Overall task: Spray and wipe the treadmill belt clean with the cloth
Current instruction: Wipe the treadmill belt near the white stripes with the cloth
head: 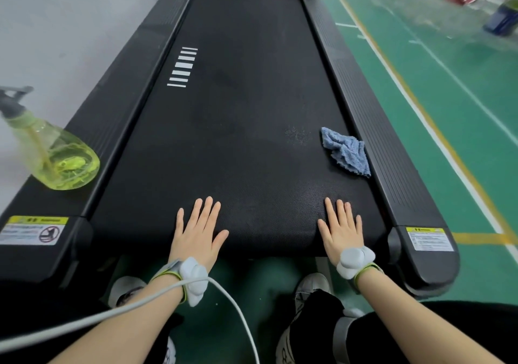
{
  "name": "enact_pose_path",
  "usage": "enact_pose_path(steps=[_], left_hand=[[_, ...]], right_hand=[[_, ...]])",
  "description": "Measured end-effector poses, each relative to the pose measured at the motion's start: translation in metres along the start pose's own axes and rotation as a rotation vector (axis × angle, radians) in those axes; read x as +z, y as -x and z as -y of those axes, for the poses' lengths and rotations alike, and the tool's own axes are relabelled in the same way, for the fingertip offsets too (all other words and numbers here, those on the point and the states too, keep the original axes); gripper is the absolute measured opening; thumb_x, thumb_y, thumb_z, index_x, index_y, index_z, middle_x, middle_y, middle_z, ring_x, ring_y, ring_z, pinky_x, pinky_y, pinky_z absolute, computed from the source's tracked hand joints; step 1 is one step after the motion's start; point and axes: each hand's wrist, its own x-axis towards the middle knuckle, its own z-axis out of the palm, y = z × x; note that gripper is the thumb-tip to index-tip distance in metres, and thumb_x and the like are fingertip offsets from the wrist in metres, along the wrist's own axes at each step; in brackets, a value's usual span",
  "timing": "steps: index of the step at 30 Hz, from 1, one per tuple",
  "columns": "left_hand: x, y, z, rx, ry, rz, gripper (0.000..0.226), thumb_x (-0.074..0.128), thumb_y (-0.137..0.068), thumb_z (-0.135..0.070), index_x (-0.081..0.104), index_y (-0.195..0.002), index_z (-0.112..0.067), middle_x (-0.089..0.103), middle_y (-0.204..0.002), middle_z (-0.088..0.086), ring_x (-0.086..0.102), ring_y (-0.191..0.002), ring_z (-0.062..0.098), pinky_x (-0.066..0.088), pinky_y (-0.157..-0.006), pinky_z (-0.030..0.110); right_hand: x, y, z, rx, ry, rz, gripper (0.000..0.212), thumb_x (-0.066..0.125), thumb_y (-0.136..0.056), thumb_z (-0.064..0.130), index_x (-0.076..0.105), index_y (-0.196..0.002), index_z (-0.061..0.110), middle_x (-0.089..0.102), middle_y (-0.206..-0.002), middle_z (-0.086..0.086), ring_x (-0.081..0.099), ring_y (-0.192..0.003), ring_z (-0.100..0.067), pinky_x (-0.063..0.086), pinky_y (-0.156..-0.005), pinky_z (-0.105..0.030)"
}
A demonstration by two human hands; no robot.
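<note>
The black treadmill belt [238, 105] runs away from me, with white stripe marks on its left part. A crumpled blue cloth [346, 150] lies on the belt near its right edge, beside a small patch of pale specks. A yellow-green spray bottle [56, 150] with a grey trigger stands tilted on the left side rail. My left hand [199, 229] lies flat on the belt's near end, fingers straight. My right hand [340, 227] lies flat on the near end too, below the cloth. Neither hand holds anything.
Black side rails [392, 144] flank the belt, with warning stickers at their near ends. A green floor with white and yellow lines lies to the right, with a blue bottle [503, 17] and a red object far off. A grey wall is at left. My shoes are below the belt's end.
</note>
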Motion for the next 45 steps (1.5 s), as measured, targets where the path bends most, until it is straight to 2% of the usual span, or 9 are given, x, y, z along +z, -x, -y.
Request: enact_pose_path(steps=[7,13,20,22,26,30,36,40,45], left_hand=[[-0.001,0.021,-0.002,0.012,0.016,0.089,0.081,-0.003,-0.098,-0.050,0.065,-0.120,-0.013,0.063,-0.127,0.003,0.061,-0.117,0.023,0.023,-0.100,0.042],[-0.010,0.046,-0.005,0.011,0.029,0.136,0.085,-0.011,-0.093,-0.056,0.050,-0.135,-0.014,0.045,-0.143,-0.001,0.046,-0.131,0.020,0.037,-0.106,0.044],[0.000,0.057,0.003,0.084,-0.146,-0.028,0.048,0.058,-0.075,-0.047,0.072,-0.108,-0.015,0.070,-0.112,0.004,0.069,-0.101,0.025,0.016,-0.102,0.054],[-0.008,0.054,0.000,0.098,-0.123,-0.091,0.043,0.078,-0.062,-0.039,0.074,-0.098,-0.016,0.072,-0.099,0.004,0.071,-0.088,0.025,0.028,-0.099,0.061],[-0.025,0.034,0.000,0.050,0.019,-0.167,0.035,0.074,-0.066,-0.023,0.069,-0.099,-0.014,0.065,-0.097,0.004,0.067,-0.090,0.026,0.043,-0.094,0.060],[-0.033,0.003,0.005,-0.010,0.104,-0.112,0.051,0.046,-0.095,-0.025,0.034,-0.143,-0.014,0.031,-0.150,0.004,0.023,-0.144,0.020,0.003,-0.120,0.037],[-0.033,-0.043,0.004,-0.020,0.154,-0.142,0.054,0.028,-0.101,-0.029,0.013,-0.151,-0.016,0.006,-0.159,-0.001,-0.001,-0.148,0.015,-0.008,-0.118,0.029],[-0.019,-0.064,0.004,0.001,0.109,-0.113,0.054,0.026,-0.101,-0.032,0.014,-0.151,-0.014,0.009,-0.159,0.002,0.004,-0.148,0.017,-0.005,-0.119,0.031],[-0.006,-0.063,0.005,0.015,-0.056,-0.156,0.057,0.027,-0.089,-0.032,0.056,-0.129,-0.004,0.058,-0.132,0.011,0.057,-0.122,0.027,0.021,-0.106,0.039]], right_hand=[[0.006,0.031,-0.006,-0.008,-0.031,0.000,0.095,-0.013,-0.065,0.065,-0.001,-0.151,0.027,-0.001,-0.159,-0.002,-0.009,-0.147,-0.020,-0.005,-0.118,-0.036],[0.009,0.054,-0.006,0.001,-0.153,-0.002,0.064,0.035,-0.099,0.039,0.000,-0.151,0.023,-0.001,-0.159,-0.006,-0.009,-0.147,-0.022,0.003,-0.118,-0.038],[0.006,0.071,-0.012,-0.009,-0.152,0.016,0.061,0.037,-0.099,0.037,0.010,-0.151,0.019,0.007,-0.158,-0.010,-0.001,-0.147,-0.025,0.001,-0.118,-0.038],[0.003,0.070,-0.010,-0.004,-0.161,-0.018,0.055,0.036,-0.097,0.036,0.027,-0.146,0.012,0.022,-0.154,-0.015,0.014,-0.144,-0.028,0.004,-0.117,-0.040],[-0.005,0.049,-0.003,-0.042,-0.178,-0.194,0.049,0.039,-0.091,0.030,0.054,-0.124,-0.003,0.050,-0.132,-0.023,0.043,-0.128,-0.038,0.016,-0.114,-0.052],[-0.014,0.010,0.016,-0.128,-0.122,-0.138,0.047,0.041,-0.098,0.022,0.034,-0.142,0.005,0.029,-0.151,-0.012,0.019,-0.143,-0.026,0.002,-0.118,-0.038],[-0.017,-0.049,0.052,-0.138,-0.094,-0.132,0.052,0.031,-0.101,0.029,0.020,-0.148,0.008,0.015,-0.157,-0.007,0.005,-0.147,-0.021,-0.001,-0.119,-0.035],[-0.009,-0.068,0.058,-0.162,-0.056,-0.082,0.056,0.026,-0.102,0.033,0.012,-0.150,0.009,0.009,-0.159,-0.006,0.001,-0.147,-0.020,-0.003,-0.119,-0.035],[0.004,-0.068,0.056,-0.165,0.011,-0.092,0.057,0.015,-0.101,0.036,0.005,-0.151,0.011,0.005,-0.159,-0.003,-0.002,-0.147,-0.017,-0.004,-0.120,-0.034]])
